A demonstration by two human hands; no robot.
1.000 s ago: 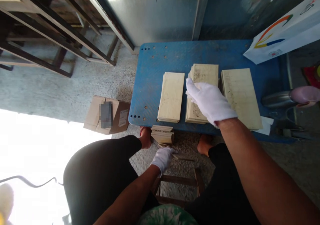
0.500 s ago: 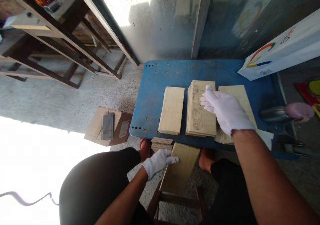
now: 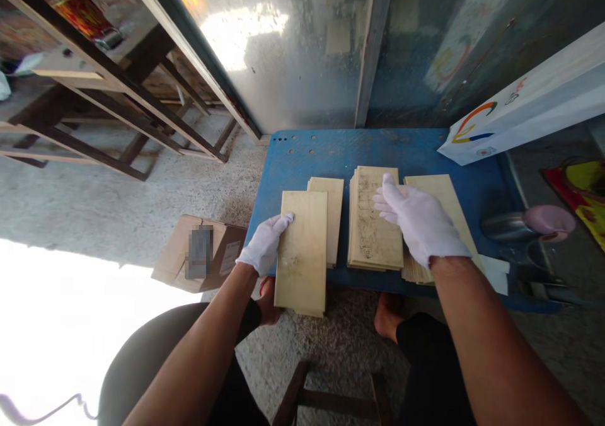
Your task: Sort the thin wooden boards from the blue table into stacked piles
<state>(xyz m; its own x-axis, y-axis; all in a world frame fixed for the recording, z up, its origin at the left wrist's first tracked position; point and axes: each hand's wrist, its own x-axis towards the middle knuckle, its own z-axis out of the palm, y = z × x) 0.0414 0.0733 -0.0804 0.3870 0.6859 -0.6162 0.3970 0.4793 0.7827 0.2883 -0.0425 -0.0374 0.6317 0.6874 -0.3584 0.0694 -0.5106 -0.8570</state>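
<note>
My left hand (image 3: 265,243), in a white glove, grips a pale rectangular wooden board (image 3: 302,259) by its left edge, thumb on top. A second layer peeks out along its bottom edge. The board hangs over the near edge of the blue table and partly covers the left pile of boards (image 3: 334,202). Over the middle stack of boards (image 3: 373,224), whose top is smudged dark, my right hand (image 3: 418,218) is open, thumb raised and fingers stretched out. It also hides part of the right stack of boards (image 3: 432,185); whether it touches either cannot be told.
All the stacks stand on the blue table (image 3: 283,167). A white paper bag (image 3: 520,117), a metal bottle with a pink top (image 3: 505,224) and a glass (image 3: 541,256) are at the right. A cardboard box (image 3: 170,256) lies on the floor; a wooden stool (image 3: 335,401) is below.
My left hand has lifted the board from below the table edge, up and to the left, beside the left pile. My right hand keeps its pose; the view has shifted slightly.
</note>
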